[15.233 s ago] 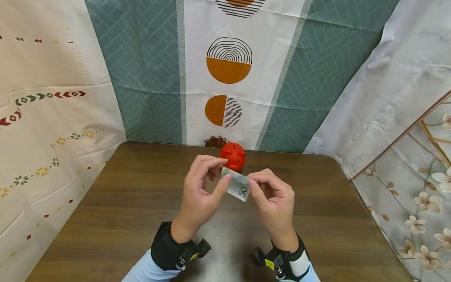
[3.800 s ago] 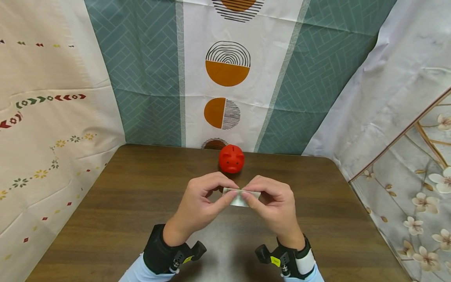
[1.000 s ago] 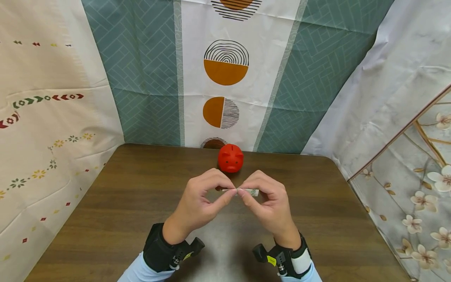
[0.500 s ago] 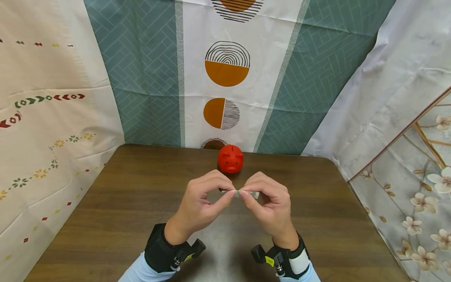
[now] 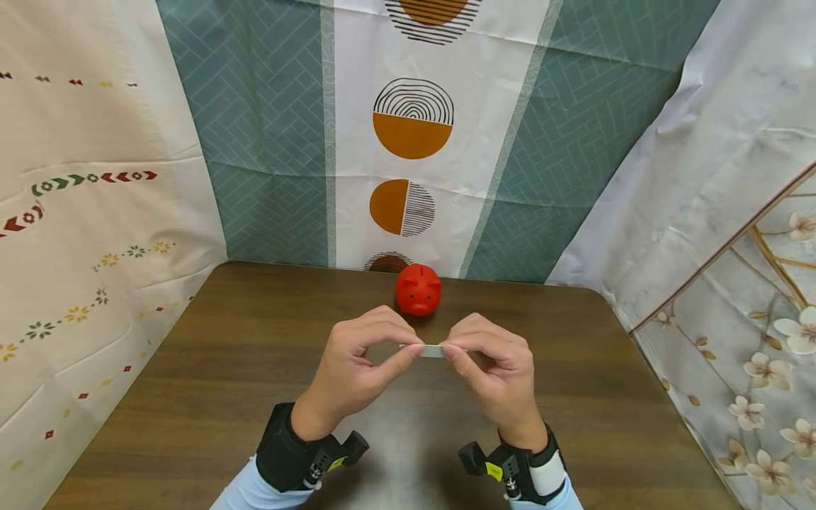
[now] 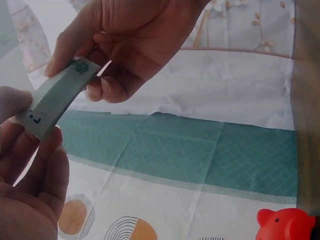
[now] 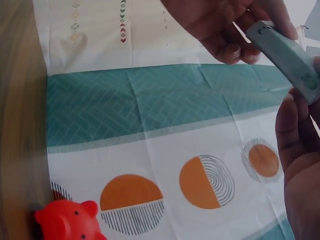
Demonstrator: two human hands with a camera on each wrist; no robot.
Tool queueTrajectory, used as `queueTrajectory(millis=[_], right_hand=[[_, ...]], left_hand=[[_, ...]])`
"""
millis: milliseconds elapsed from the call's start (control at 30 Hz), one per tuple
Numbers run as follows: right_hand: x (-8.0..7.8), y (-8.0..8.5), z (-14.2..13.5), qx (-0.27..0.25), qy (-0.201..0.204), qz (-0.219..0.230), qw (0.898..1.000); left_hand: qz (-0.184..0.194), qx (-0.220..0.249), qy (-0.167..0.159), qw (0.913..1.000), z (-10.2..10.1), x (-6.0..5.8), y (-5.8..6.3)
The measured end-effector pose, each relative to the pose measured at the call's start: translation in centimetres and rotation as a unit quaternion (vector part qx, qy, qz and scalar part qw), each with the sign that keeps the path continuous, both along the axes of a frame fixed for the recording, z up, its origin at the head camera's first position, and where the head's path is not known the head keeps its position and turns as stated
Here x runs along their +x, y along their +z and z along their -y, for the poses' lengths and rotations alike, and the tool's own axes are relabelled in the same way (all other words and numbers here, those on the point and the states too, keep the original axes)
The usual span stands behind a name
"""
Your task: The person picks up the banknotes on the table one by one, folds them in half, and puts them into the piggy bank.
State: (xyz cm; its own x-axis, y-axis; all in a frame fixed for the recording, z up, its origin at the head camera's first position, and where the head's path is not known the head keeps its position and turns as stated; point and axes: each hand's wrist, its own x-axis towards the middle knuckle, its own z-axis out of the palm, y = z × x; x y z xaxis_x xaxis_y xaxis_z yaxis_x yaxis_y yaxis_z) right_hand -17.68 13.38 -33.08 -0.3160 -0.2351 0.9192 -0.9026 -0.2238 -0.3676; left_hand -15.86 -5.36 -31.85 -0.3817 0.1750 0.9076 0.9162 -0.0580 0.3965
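A pale green banknote [image 5: 433,350], folded into a narrow strip, is stretched between both hands above the table. My left hand [image 5: 354,370] pinches one end between thumb and fingers, while my right hand [image 5: 494,370] pinches the other. Seen from the left wrist, the folded banknote [image 6: 60,97] has dark print at both ends and slants between the thumbs. The right wrist view shows its smooth face along the banknote [image 7: 284,56]. Beyond the fingertips, a red piggy bank [image 5: 418,290] stands upright, face toward me, a slot on its top.
The brown wooden table [image 5: 255,340] ends just behind the piggy bank. A green and white patterned cloth [image 5: 268,142] hangs behind it. A cream cloth [image 5: 95,283] borders the left side and a floral cloth [image 5: 752,354] the right.
Earlier the banknote was a wider piece showing a printed 50; it has been folded to a thin strip. In the last half second the hands moved slightly apart, exposing its middle.
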Motion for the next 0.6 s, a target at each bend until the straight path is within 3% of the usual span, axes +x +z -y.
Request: queueTrajectory(millis=[267,367,500,600], right_hand=[[0.06,0.04,-0.39,-0.006,-0.019,-0.007,1.000],[0.19,-0.04,-0.12,-0.011,-0.034,0.025,0.999],[0.61,-0.32,0.37,0.003,-0.043,0.100,0.994],[0.96,-0.49,0.57,0.004,-0.035,0.134,0.990]], left_hand=[[-0.021,0.004,0.000,0.9998,0.27,-0.21,0.19],[-0.057,0.007,0.016,0.9982,0.19,-0.31,0.25],[-0.109,0.007,0.067,0.9917,-0.03,-0.44,0.24],[-0.081,0.005,0.071,0.9942,-0.14,-0.44,-0.07]])
